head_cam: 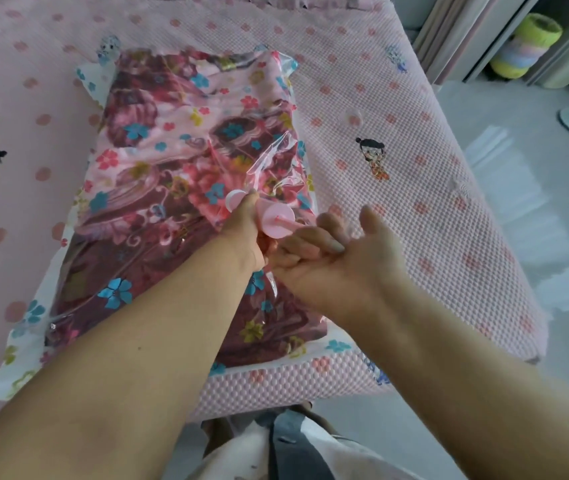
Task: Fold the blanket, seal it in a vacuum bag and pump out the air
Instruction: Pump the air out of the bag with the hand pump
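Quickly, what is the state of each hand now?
Left hand: grips the barrel of the pink pump.
Right hand: fingers curled round the pump's handle, thumb raised.

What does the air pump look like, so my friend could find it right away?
Look at the pink bed, then at the clear vacuum bag with the flowery blanket inside. The pump stands on the bag where both hands meet. It is a plain pale pink plastic tube, the only thing there without flowers.

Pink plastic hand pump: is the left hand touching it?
Touching. The head view shows the left hand with fingers curled round the pink plastic hand pump barrel, no gap between them.
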`<control>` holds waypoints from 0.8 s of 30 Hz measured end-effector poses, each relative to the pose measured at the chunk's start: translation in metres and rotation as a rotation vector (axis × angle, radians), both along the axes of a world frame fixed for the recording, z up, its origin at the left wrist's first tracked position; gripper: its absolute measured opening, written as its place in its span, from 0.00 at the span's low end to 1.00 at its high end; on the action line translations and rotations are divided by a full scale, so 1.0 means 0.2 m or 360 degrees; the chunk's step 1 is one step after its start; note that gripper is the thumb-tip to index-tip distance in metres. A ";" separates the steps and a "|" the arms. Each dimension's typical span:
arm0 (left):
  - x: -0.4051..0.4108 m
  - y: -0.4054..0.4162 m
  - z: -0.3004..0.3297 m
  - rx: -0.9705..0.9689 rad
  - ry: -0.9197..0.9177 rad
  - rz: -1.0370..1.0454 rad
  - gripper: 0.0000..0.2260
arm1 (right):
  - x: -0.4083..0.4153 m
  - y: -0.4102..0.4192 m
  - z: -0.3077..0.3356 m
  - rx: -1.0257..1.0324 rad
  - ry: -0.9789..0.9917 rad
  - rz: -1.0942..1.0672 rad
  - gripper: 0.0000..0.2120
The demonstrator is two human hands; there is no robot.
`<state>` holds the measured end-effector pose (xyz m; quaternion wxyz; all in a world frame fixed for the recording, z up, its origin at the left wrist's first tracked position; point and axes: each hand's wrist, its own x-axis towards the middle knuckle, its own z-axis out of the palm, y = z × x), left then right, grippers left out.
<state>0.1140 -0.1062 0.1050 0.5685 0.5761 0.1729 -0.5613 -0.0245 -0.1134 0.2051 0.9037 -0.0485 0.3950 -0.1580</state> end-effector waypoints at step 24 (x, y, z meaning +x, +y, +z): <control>-0.14 0.02 0.00 -0.0064 -0.0071 0.0346 0.21 | -0.30 -0.04 -0.06 0.0037 -0.0371 0.0350 0.29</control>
